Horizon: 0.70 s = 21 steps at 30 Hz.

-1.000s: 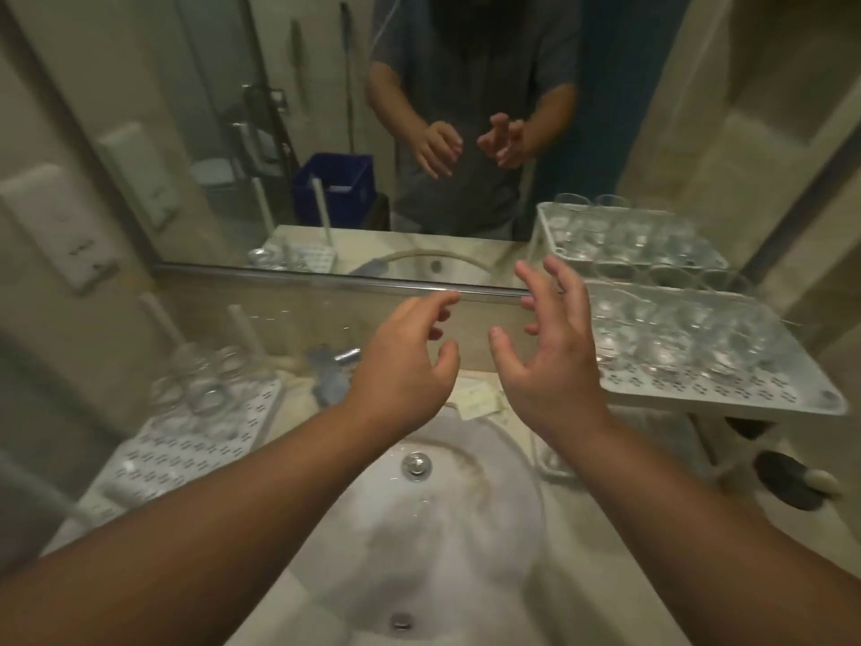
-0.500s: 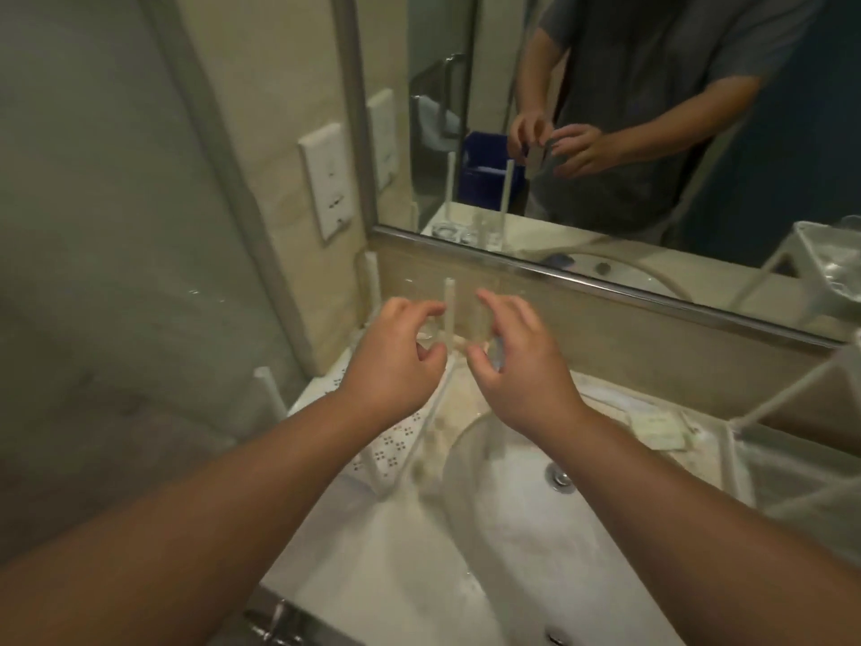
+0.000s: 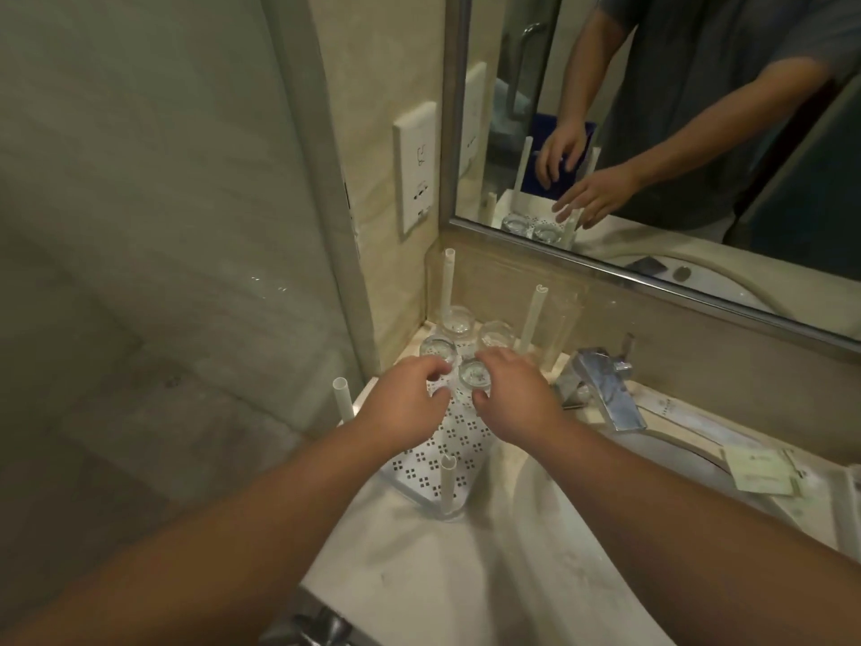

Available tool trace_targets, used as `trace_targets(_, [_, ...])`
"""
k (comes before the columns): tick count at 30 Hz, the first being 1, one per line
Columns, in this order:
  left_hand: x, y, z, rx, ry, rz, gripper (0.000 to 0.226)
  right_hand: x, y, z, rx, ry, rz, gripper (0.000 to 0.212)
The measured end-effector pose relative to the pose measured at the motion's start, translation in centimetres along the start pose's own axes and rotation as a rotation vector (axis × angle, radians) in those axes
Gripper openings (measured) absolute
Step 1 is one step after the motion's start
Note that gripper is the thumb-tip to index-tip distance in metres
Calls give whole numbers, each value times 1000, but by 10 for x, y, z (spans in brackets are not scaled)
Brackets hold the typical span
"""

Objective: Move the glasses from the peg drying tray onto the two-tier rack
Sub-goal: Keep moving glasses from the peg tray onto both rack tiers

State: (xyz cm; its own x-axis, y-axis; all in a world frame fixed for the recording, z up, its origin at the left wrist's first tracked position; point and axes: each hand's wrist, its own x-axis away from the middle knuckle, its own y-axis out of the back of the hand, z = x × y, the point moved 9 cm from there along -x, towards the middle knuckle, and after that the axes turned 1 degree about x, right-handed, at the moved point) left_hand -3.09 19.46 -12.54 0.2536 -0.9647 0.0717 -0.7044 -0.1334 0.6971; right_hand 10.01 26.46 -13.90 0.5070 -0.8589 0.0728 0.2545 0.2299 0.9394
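- The left hand reaches out over the peg drying tray, palm down, fingers bent downward, with its fingertips at the near-left glass; whether they really grip it cannot be told.
- The right hand lies close beside it, also palm down, with thumb and fingers curved around the nearest glass; the fingers seem to touch its rim, but a firm hold is not plain.
- Both forearms come in from the bottom edge of the view and meet over the tray, the hands almost touching each other.
- Four clear glasses stand in a tight cluster at the far end of the tray, near the wall corner: the two at the hands, plus the far-left glass and the far-right glass behind them.
- The tray is white with square hole patterns, and sits at the left end of the worktop, against the wall.
- Four upright white pegs can be counted: a far-left peg, a far-right peg, a near-left peg and a near-right peg.
- A chrome tap stands just right of the tray, at the back edge of the basin.
- Flat paper packets lie at the right; their print is too small to read.
- A white wall socket sits left of the mirror, which reflects the person's arms.
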Motion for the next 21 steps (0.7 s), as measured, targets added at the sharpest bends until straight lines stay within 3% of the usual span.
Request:
trace_targets(9, [-13, -23, 25, 23, 61, 76, 35, -19, -36, -9, 58, -3, 171, 63])
trace_targets(15, [-16, -28, 33, 9, 93, 92, 39, -25, -33, -9, -52, -19, 50, 44])
trace_targets(21, [-15, -32, 38, 23, 135, 96, 37, -26, -48, -6, -19, -28, 65, 44])
